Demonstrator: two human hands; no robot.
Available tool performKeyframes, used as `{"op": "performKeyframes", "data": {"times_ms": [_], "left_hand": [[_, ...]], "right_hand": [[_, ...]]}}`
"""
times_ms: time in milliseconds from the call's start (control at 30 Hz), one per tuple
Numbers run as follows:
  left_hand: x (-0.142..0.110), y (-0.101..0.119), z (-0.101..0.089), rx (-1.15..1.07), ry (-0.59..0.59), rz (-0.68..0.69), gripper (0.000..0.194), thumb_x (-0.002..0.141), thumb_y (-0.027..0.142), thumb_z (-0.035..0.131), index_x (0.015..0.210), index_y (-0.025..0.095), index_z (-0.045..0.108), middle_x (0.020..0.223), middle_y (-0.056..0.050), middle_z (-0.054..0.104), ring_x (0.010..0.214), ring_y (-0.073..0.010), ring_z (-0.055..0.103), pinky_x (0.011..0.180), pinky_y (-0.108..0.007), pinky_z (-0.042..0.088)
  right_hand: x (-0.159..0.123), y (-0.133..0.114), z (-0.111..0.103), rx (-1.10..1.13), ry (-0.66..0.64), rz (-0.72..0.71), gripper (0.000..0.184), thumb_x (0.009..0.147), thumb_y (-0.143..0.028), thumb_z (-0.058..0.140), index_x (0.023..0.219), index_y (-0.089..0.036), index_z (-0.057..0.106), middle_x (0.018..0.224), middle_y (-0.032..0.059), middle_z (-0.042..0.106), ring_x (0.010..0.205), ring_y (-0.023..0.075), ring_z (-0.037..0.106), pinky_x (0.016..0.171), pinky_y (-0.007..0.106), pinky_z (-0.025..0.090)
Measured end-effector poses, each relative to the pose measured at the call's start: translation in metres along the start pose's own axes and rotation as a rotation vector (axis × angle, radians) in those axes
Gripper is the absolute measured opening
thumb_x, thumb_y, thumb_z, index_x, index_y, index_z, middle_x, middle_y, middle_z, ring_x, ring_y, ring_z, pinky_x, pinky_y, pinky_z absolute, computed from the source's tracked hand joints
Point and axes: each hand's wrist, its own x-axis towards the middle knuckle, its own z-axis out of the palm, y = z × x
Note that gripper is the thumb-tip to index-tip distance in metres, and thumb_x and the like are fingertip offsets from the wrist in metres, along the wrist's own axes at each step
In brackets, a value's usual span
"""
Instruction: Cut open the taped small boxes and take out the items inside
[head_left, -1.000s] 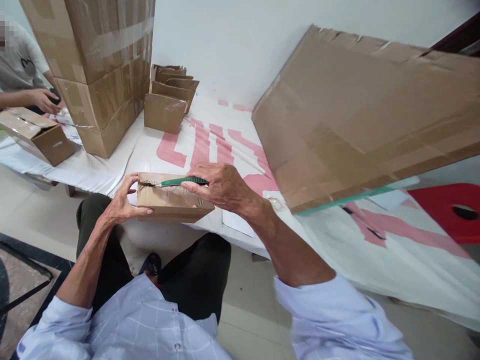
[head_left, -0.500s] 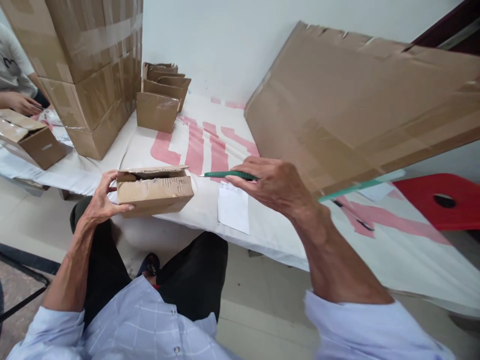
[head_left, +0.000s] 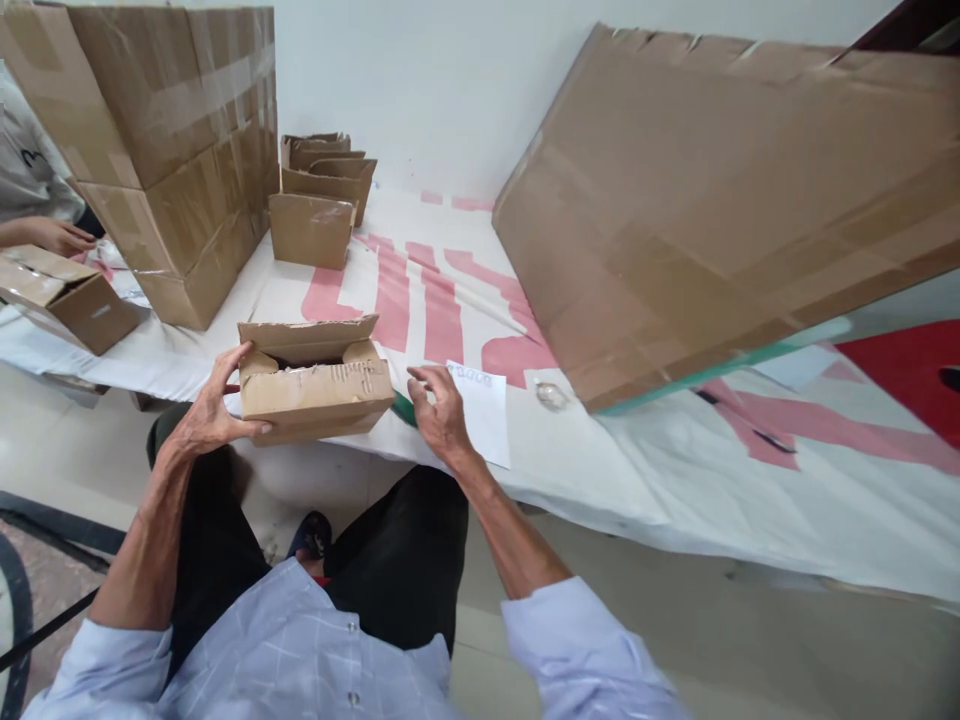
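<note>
Brown cardboard forms the small oblong box (head_left: 319, 400) at the near edge of the table's white cloth with red markings (head_left: 585, 480), its long back flap raised and its top partly open. The left hand (head_left: 214, 410) grips the box by its left end, thumb on the front side and fingers over the far corner. The right hand (head_left: 442, 415) is open, its fingers loosely bent, just right of the box and above a white paper sheet (head_left: 489, 415). A green-handled tool (head_left: 405, 408) shows partly between the box and the right hand. Behind the box stand smaller open cardboard cartons (head_left: 311, 230), beside a tall stack of taped brown boxes (head_left: 180, 200); to the right, a large brown cardboard panel (head_left: 720, 200) slants over the cloth
</note>
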Motion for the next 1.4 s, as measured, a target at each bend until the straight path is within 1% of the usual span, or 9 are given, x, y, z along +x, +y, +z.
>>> {"op": "performKeyframes", "data": {"times_ms": [100,267,433,533,733,933,1133,1267,1400], "left_hand": [[0.002,0.0,0.0,0.004,-0.009,-0.015,0.126,0.068,0.066,0.095,0.171,0.032,0.031,0.171,-0.018,0.035,0.156,-0.0464,0.041,0.115,-0.06,0.055],[0.002,0.003,0.002,-0.009,-0.017,-0.013,0.131,0.067,0.065,0.097,0.173,0.031,0.028,0.173,-0.02,0.033,0.156,-0.0475,0.04,0.115,-0.06,0.055],[-0.001,-0.003,0.004,-0.06,-0.007,-0.032,0.135,0.065,0.062,0.099,0.174,0.031,0.026,0.172,-0.02,0.034,0.154,-0.0484,0.044,0.113,-0.059,0.057],[0.0,-0.008,0.007,-0.09,0.011,-0.002,0.131,0.067,0.058,0.098,0.174,0.03,0.027,0.17,-0.021,0.037,0.152,-0.0469,0.047,0.111,-0.058,0.059],[0.0,-0.007,0.013,-0.113,0.018,0.02,0.127,0.069,0.052,0.097,0.174,0.03,0.028,0.168,-0.022,0.037,0.153,-0.0458,0.046,0.111,-0.057,0.059],[-0.003,-0.004,0.013,-0.114,0.011,-0.002,0.131,0.066,0.052,0.098,0.174,0.032,0.026,0.169,-0.021,0.035,0.156,-0.0461,0.044,0.112,-0.057,0.058],[-0.002,0.002,0.019,-0.105,-0.027,0.018,0.132,0.067,0.052,0.098,0.174,0.031,0.024,0.17,-0.021,0.033,0.157,-0.0463,0.041,0.114,-0.057,0.056],[-0.001,0.005,0.024,-0.11,-0.032,0.048,0.129,0.069,0.049,0.098,0.174,0.029,0.025,0.17,-0.022,0.032,0.157,-0.0454,0.041,0.114,-0.057,0.056],[-0.002,0.005,0.026,-0.106,-0.025,0.045,0.13,0.069,0.049,0.097,0.174,0.031,0.024,0.171,-0.021,0.032,0.157,-0.0454,0.04,0.114,-0.057,0.055]], "right_hand": [[0.023,-0.04,-0.016,0.011,-0.054,-0.203,0.037,0.109,-0.048,0.049,0.119,-0.023,0.075,0.119,0.0134,0.074,0.117,0.0314,0.067,0.107,0.053,0.055],[0.047,-0.091,-0.018,-0.063,-0.378,-0.436,0.035,0.103,-0.041,0.066,0.131,-0.021,0.072,0.128,0.0149,0.074,0.122,0.033,0.067,0.109,0.054,0.055],[0.025,-0.114,-0.029,-0.067,-0.28,-0.55,0.013,0.103,-0.028,0.067,0.112,-0.022,0.075,0.112,0.0116,0.076,0.109,0.0286,0.07,0.097,0.047,0.057],[0.001,-0.124,-0.039,-0.034,-0.343,-0.628,0.013,0.104,-0.03,0.067,0.098,-0.022,0.075,0.101,0.0098,0.076,0.1,0.0263,0.069,0.09,0.043,0.056],[-0.004,-0.124,-0.035,0.049,-0.412,-0.405,0.028,0.107,-0.022,0.054,0.089,-0.025,0.075,0.097,0.0083,0.074,0.095,0.0239,0.07,0.09,0.041,0.059],[0.036,-0.127,-0.019,-0.043,-0.543,-0.262,0.011,0.098,-0.022,0.067,0.099,-0.022,0.078,0.104,0.0089,0.076,0.09,0.0222,0.07,0.081,0.035,0.057],[0.069,-0.133,0.01,-0.276,-0.843,-0.301,0.011,0.095,-0.028,0.078,0.103,-0.021,0.078,0.107,0.0088,0.076,0.096,0.0246,0.068,0.088,0.035,0.049],[0.079,-0.128,0.034,-0.429,-0.917,-0.337,0.014,0.095,-0.023,0.076,0.109,-0.02,0.075,0.113,0.0109,0.074,0.106,0.0266,0.066,0.09,0.035,0.046],[0.081,-0.126,0.048,-0.507,-0.979,-0.341,0.006,0.096,-0.016,0.07,0.093,-0.019,0.075,0.087,0.0089,0.072,0.087,0.0244,0.066,0.08,0.035,0.042]]}}
